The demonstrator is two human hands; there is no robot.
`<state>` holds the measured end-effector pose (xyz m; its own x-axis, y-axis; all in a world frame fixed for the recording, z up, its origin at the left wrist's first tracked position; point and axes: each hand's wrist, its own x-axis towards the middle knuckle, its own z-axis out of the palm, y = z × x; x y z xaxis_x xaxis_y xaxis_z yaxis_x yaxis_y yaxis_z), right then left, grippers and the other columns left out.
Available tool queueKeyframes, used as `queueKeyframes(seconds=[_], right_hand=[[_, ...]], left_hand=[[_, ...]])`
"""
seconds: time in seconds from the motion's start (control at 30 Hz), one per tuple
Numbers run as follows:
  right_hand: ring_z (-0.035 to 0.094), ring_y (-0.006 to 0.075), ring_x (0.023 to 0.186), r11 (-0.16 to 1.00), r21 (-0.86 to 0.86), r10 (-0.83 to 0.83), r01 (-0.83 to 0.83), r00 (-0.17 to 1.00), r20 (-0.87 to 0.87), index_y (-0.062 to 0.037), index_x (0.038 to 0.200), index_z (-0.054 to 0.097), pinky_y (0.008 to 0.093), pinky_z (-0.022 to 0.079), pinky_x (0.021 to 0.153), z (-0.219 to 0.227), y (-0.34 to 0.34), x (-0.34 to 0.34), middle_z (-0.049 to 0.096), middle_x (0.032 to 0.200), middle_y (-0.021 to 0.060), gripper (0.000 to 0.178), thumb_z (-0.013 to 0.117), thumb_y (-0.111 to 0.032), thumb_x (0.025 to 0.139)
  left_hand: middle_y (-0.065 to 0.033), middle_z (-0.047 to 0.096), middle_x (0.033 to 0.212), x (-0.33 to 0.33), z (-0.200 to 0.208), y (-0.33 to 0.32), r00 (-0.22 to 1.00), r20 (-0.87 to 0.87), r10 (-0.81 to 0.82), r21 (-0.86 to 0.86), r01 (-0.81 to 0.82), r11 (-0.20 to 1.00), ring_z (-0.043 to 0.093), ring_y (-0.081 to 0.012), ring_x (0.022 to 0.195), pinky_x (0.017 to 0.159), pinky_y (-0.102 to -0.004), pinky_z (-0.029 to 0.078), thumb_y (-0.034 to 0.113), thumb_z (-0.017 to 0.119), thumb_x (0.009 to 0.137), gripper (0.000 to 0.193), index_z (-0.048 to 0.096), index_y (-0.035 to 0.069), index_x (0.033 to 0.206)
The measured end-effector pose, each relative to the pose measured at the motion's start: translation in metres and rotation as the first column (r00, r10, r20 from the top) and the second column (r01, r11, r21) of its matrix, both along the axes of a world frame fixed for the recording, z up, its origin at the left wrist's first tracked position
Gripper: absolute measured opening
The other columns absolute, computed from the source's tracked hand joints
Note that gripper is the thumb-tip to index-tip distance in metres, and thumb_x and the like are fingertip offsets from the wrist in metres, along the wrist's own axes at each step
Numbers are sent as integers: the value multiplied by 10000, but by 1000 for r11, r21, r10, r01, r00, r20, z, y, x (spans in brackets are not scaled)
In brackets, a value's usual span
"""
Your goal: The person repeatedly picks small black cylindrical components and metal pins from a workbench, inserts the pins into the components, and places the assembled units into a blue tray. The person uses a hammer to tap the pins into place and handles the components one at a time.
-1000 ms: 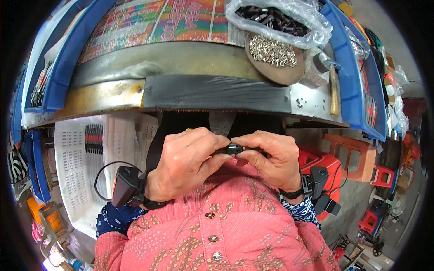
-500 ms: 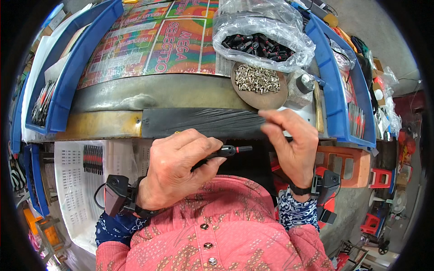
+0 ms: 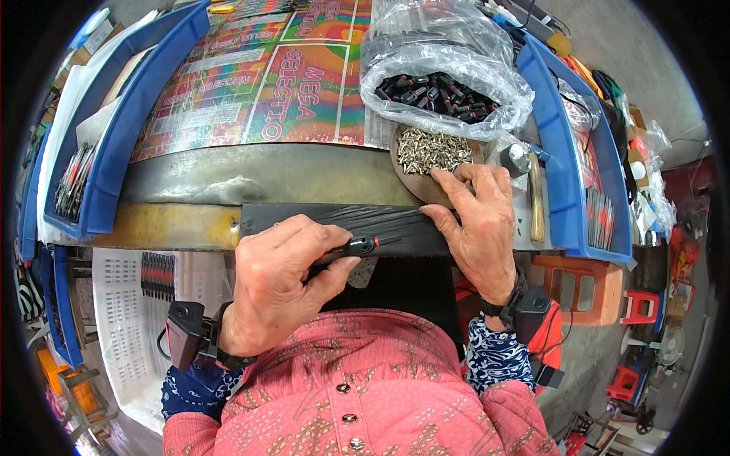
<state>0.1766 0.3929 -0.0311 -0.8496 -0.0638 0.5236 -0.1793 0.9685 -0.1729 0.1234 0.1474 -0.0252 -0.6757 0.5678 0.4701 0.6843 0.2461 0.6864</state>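
Sitting at the left end of the tabletop [image 3: 281,178] is a blue bin [image 3: 150,118] with a bunch of thin pieces in it. Below the tabletop on that side there's a white basket [image 3: 120,327], with a neat row of black-and-red pieces [image 3: 158,275] inside. A colorful printed sheet [image 3: 243,95] covers the far left part of the top. Next comes the left hand [image 3: 285,270], fingers closed on a black handle [image 3: 361,245] with a red ring, held just off the near edge and pointing right. Farther right, a clear plastic bag [image 3: 498,108] full of black parts [image 3: 441,97] sits behind a brown dish [image 3: 418,185] of little metal pins [image 3: 433,150]. The right hand [image 3: 479,220] is at the dish's near edge, thumb and index moderately apart; can't tell if they're touching a pin. Right of that: a dark-capped bottle [image 3: 515,159], a wooden stick [image 3: 537,205], and another blue bin [image 3: 553,137].
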Motion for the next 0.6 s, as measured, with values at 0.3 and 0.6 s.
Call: queueKeyframes(seconds=[0.3,0.6], right_hand=[[527,299,940,1000,4,24,-24,1000,9,-50,1001,685,414,413,794,2,1,-1,585,951,79,324,772,-219,738],[546,305,895,992,-98,82,-82,997,-3,-26,943,677,404,426,791,1,-1,3,621,934,98,211,738,-79,748]], left_hand=[[-125,625,756,4,1,1,1000,8,0,-24,0,1000,616,-298,629,554,-358,497,38,780,713,218,661,7,893],[-131,611,750,10,2,-1,998,61,-17,-13,18,1000,616,-317,660,575,-376,495,37,764,729,197,651,19,889]])
